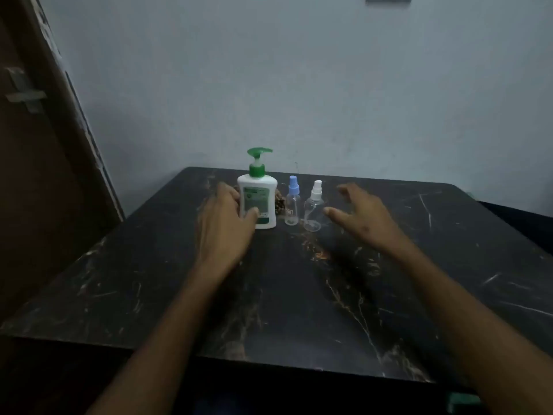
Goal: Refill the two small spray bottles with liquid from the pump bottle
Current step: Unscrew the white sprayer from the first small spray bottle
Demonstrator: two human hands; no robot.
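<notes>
Your left hand (227, 218) gripped the upright pump bottle (259, 202) standing on the tabletop (299, 295) — to that bottle's right stood the blue-capped spray bottle (292, 202), then the white-capped spray bottle (314, 206) — nearest your right hand (363, 215), fingers (336, 213) spread and empty.

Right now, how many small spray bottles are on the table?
2. The blue-capped spray bottle stands just right of the pump bottle; the white-capped spray bottle stands right of that. None seem hidden.
</notes>
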